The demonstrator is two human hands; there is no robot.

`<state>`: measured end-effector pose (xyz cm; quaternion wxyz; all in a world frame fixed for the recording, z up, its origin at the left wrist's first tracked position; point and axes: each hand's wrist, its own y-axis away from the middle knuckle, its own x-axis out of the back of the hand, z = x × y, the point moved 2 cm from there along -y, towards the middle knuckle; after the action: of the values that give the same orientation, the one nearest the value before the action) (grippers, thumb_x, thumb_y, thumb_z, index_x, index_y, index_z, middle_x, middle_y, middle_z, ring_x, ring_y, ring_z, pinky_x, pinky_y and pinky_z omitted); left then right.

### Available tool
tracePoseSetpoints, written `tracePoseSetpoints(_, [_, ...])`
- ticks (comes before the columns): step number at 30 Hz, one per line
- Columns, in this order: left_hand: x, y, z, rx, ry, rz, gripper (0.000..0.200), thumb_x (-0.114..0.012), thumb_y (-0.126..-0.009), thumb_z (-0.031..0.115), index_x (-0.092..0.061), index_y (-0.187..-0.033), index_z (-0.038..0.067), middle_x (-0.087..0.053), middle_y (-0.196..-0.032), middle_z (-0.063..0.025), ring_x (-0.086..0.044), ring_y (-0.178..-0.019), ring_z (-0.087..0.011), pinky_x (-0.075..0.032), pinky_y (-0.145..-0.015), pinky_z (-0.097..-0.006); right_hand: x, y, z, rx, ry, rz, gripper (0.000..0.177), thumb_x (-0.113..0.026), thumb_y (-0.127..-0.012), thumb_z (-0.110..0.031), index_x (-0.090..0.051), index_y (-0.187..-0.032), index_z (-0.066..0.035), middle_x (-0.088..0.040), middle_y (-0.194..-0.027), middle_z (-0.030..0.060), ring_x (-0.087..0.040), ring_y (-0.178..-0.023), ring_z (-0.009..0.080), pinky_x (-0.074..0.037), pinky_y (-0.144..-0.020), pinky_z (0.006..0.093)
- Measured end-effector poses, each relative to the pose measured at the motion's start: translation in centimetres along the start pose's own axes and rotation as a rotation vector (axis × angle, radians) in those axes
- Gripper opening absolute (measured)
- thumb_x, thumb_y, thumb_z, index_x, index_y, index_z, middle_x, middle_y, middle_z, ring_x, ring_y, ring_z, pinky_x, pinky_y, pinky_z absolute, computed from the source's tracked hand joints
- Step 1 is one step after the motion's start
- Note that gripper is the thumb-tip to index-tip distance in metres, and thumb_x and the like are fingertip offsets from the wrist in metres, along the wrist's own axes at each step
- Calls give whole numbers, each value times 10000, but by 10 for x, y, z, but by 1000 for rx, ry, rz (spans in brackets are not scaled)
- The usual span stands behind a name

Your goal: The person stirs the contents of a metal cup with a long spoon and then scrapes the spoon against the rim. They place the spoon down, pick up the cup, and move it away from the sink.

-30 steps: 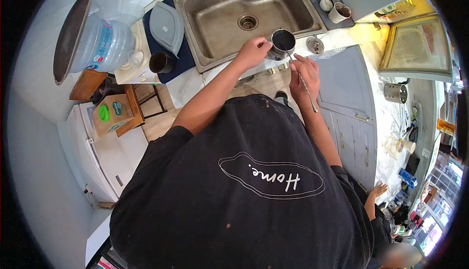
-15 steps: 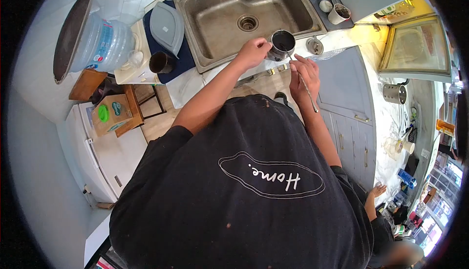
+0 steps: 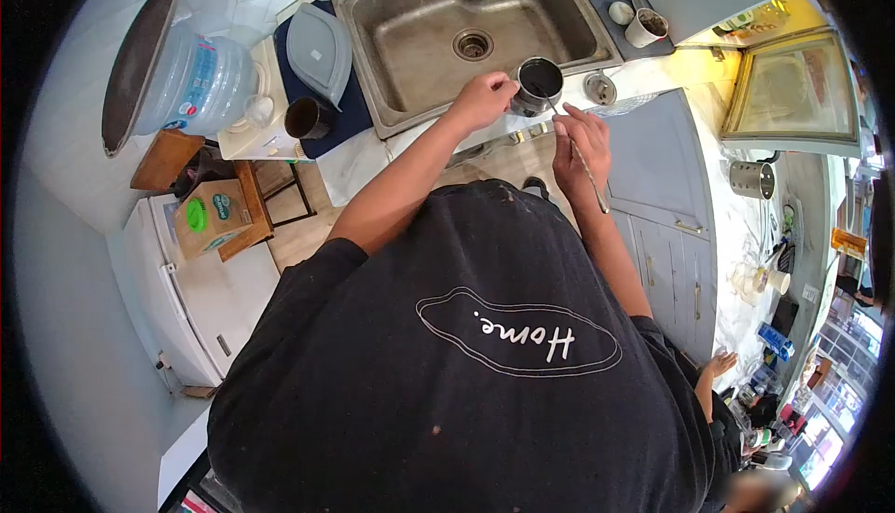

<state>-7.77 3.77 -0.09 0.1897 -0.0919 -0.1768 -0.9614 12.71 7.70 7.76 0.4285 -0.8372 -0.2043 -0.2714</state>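
Note:
A small metal-looking cup (image 3: pixel 529 103) with dark contents stands at the sink's front edge. My left hand (image 3: pixel 487 100) is closed at the cup's left side, fingertips pinched by its rim; whether they grip a handle is too small to tell. In my right hand (image 3: pixel 582 151) is a long, thin bar spoon (image 3: pixel 589 176) with a twisted stem. Its lower end dips into the cup, and its upper end sticks out below the hand. Just right of the cup lies a small round metal piece (image 3: pixel 600 89) on the counter.
Behind the cup is a steel sink (image 3: pixel 410 94). To the left, a dark cup (image 3: pixel 308 119) and a grey lid (image 3: pixel 315 47) rest on a dark mat. A white cup (image 3: pixel 645 27) stands at right. Another person's hand (image 3: pixel 722 364) rests on the right counter.
The bar spoon has shifted very slightly in my right hand, its tip still in the cup. My left hand stays at the cup. The other person at lower right has moved a little.

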Motion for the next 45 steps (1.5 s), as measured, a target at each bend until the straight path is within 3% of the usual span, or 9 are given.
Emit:
tracePoseSetpoints(15, [-1, 0, -1, 1, 10, -1, 317, -605, -975, 334, -669, -888, 36, -661, -729, -51, -603, -668, -155, -477, -636, -345, 0, 1, 3, 13, 14, -11, 46, -651, -952, -54, -694, -941, -41, -738, -965, 89, -703, -1068, 282, -494, -972, 468])
tracePoseSetpoints(24, [1, 7, 12, 57, 60, -54, 291, -580, -994, 325, -619, -857, 70, -630, -787, -20, -581, -756, -114, -461, -732, -299, 1, 2, 4, 8, 22, -15, 46, -655, -945, -49, -700, -944, -40, -738, -963, 89, -702, -1065, 278, -487, -962, 459])
tracePoseSetpoints(45, [0, 2, 8, 71, 97, -98, 286, -570, -998, 316, -631, -869, 68, -622, -790, -15, -571, -760, -125, -466, -753, -305, -1, 2, 7, 28, 22, 4, 51, -697, -917, -78, -658, -950, -74, -738, -954, 64, -699, -1056, 260, -457, -953, 472])
